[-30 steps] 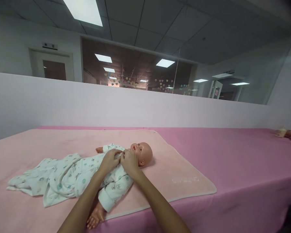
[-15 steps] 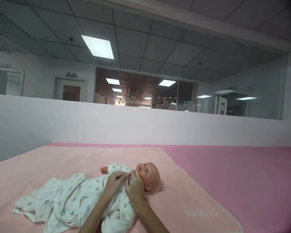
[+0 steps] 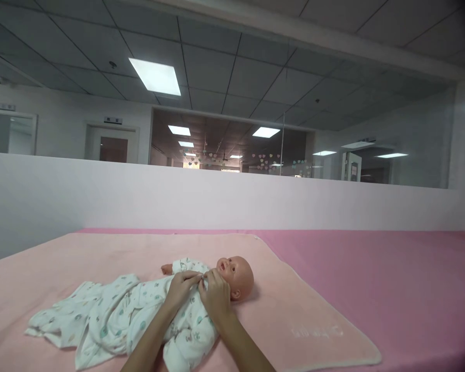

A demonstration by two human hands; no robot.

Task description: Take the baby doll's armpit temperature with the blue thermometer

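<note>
A baby doll (image 3: 240, 276) lies on its back, its bald head to the right and one small hand showing at the far side. It wears a white garment (image 3: 114, 310) printed with small coloured figures, spread out wide toward the left. At the doll's neck, my left hand (image 3: 184, 289) pinches the garment's collar edge. Close beside it, my right hand (image 3: 216, 292) is also closed on the collar, just under the doll's chin. The fingertips of both hands nearly meet, and whatever fastening may lie between them is too small to make out.
Beneath the doll is a peach blanket (image 3: 302, 299) with a pale edge, laid over a pink mat (image 3: 372, 279). A low white wall (image 3: 217, 199) runs behind, with a wide glass window (image 3: 232, 77) above it.
Both hands stay at the collar with barely any movement of the fingers. The whole view has shifted slightly, bringing the blanket's lower right corner into sight.
</note>
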